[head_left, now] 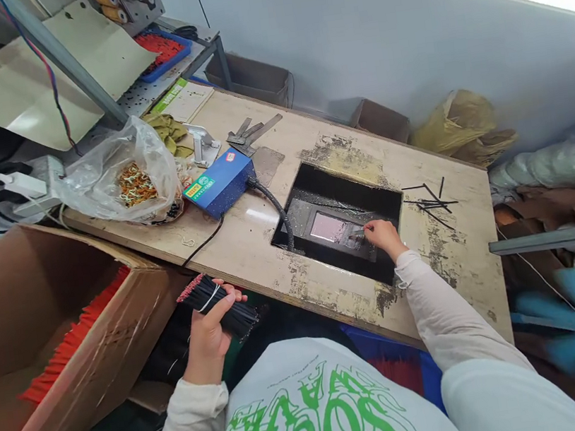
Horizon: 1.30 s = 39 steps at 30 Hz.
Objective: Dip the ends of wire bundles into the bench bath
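Your left hand (pixel 212 329) gripped the wires (pixel 240 315) just off the table's (pixel 249 249) near edge; your right hand (pixel 384 236) pinched a thin piece (pixel 356 234) at the pot (pixel 326 228). If that was hot, a slip could have burned you; a slack grip could have scattered wires.

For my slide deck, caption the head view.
Left hand holds bundled black wires; right hand reaches over the bench opening.

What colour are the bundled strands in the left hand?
The bundled strands are black, reddish at one end; best view: head.
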Motion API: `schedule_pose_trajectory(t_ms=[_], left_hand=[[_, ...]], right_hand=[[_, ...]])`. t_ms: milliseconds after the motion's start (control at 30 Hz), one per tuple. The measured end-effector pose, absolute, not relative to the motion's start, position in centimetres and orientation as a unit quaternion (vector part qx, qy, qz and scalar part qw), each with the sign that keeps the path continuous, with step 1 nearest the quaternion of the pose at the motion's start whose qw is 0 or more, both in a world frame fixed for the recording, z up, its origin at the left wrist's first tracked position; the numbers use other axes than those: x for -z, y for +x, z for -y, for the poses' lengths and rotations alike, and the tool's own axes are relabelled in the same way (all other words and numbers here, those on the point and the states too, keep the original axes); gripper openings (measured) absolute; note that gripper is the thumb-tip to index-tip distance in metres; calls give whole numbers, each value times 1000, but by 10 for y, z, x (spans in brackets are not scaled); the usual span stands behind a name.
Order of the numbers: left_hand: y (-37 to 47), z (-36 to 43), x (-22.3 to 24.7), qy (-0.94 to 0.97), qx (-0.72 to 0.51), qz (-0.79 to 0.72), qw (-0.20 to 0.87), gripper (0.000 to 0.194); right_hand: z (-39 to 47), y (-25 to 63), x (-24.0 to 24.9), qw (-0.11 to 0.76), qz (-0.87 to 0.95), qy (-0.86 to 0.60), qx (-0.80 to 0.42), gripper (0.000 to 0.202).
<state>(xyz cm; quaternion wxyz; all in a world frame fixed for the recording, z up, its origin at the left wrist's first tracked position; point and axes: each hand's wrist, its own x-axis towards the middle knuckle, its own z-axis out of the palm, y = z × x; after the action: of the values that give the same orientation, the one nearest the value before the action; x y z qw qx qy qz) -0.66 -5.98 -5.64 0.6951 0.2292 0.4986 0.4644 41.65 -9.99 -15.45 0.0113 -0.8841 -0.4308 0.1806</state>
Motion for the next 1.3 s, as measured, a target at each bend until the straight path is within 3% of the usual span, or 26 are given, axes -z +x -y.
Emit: schedule_pose_trajectory(t_ms=[300,500,567,700,767,933,1100,1200,1300], left_hand=[[-26,53,58,253,-443,-499,701,44],[-32,52,58,261,-434,-484,714,45],[-32,52,58,274,-422,-476,721,45],[-27,49,55,299,-414,-455,730,40],[-23,47,52,307,-409,-449,733,39],[-21,42,48,354,-389,-441,727,36],[-31,37,47,395,-382,-409,729,30],[-35,32,45,436,-349,-384,735,29],[-32,27,41,467,-307,-363,746,29]], right_hand=[[108,428,146,-32,384,-912,-143,19],[103,414,123,24,401,-908,-120,19],[90,399,117,122,400,-901,-112,21],[33,349,116,422,343,-819,-182,26],[-7,320,120,454,342,-796,-208,30],[-85,266,123,446,359,-788,-225,37],[-84,243,102,429,426,-775,-184,48],[-46,221,71,421,590,-605,-331,63],[-9,190,29,277,740,-439,-428,85]])
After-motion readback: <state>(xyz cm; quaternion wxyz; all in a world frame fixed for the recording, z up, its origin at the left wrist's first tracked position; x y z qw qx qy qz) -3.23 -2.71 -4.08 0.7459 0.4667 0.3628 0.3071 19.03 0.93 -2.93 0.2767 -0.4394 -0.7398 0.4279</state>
